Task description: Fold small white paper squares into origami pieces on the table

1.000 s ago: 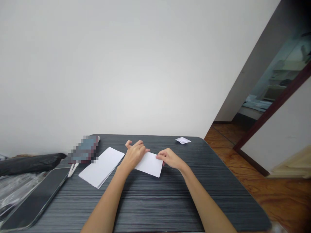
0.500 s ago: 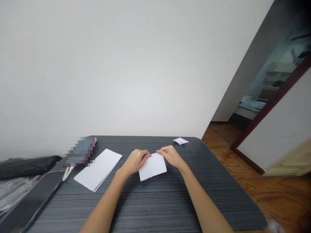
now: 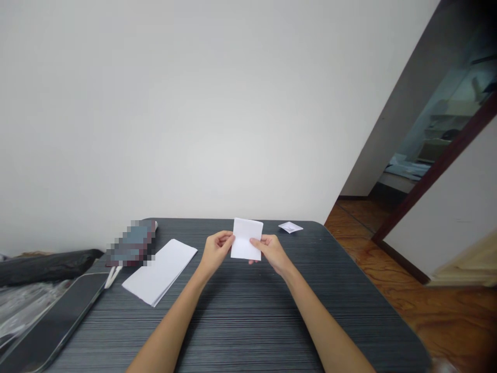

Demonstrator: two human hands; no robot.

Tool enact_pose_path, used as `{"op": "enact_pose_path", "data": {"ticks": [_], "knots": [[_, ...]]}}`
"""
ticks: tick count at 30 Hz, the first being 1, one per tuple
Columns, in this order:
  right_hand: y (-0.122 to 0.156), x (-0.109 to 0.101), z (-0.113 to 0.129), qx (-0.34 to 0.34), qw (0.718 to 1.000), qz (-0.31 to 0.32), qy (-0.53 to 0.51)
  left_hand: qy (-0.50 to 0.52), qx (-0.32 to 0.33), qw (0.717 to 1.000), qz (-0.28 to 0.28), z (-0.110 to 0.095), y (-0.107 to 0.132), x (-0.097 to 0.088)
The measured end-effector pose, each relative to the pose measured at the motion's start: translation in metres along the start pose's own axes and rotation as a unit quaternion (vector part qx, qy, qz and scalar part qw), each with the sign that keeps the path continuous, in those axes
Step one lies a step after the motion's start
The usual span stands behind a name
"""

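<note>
Between my hands a small sheet of white paper (image 3: 243, 243) is held up above the dark table, with a crease line across its upper part. My left hand (image 3: 217, 249) pinches its left edge between thumb and fingers. On the other side my right hand (image 3: 273, 250) grips the right edge, thumb lying on the front face and fingers behind, one fingertip showing under the bottom edge. A folded white paper piece (image 3: 290, 227), diamond-shaped, lies beyond my right hand. Left of my left hand rests a stack of white paper sheets (image 3: 160, 272).
The dark wood-grain table (image 3: 240, 331) reaches to a white wall (image 3: 233, 114). At its left are a pixelated object (image 3: 132, 243) with a white strap and a long dark panel (image 3: 58, 321). Black and clear plastic bundles (image 3: 46, 267) lie farther left. A doorway opens at the right.
The paper has been turned from a wide, tilted position to upright and raised slightly. My right hand has shifted from its top edge to its right edge; my left now pinches the left edge.
</note>
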State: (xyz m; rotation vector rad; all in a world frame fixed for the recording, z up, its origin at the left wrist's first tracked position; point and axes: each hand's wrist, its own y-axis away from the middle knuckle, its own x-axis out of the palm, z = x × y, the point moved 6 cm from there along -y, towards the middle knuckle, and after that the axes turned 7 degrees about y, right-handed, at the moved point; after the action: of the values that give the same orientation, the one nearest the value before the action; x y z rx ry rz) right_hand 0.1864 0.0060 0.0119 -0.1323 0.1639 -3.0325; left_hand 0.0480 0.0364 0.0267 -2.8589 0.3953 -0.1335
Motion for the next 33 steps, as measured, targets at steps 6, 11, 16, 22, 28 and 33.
{"op": "enact_pose_path", "data": {"ticks": [6,11,16,22,28,33], "knots": [[0.004,-0.002,0.012,-0.025,0.996,0.055,-0.070,0.104,0.014,0.993,0.047,-0.012,0.002,0.002],[0.005,-0.001,0.015,-0.051,0.996,0.061,-0.039,0.184,-0.022,0.980,0.069,-0.011,0.003,0.005],[0.003,-0.007,0.019,-0.093,0.995,0.009,0.041,0.143,-0.053,0.985,0.086,-0.009,0.004,0.011],[0.006,-0.005,0.023,-0.095,0.994,0.008,0.049,0.098,-0.093,0.988,0.081,0.002,0.001,0.012],[0.008,-0.005,0.022,-0.078,0.994,0.011,0.072,0.102,-0.113,0.985,0.087,0.005,0.002,0.013],[0.007,-0.007,0.018,-0.073,0.993,0.010,0.091,0.098,-0.107,0.986,0.088,0.004,0.004,0.013]]}}
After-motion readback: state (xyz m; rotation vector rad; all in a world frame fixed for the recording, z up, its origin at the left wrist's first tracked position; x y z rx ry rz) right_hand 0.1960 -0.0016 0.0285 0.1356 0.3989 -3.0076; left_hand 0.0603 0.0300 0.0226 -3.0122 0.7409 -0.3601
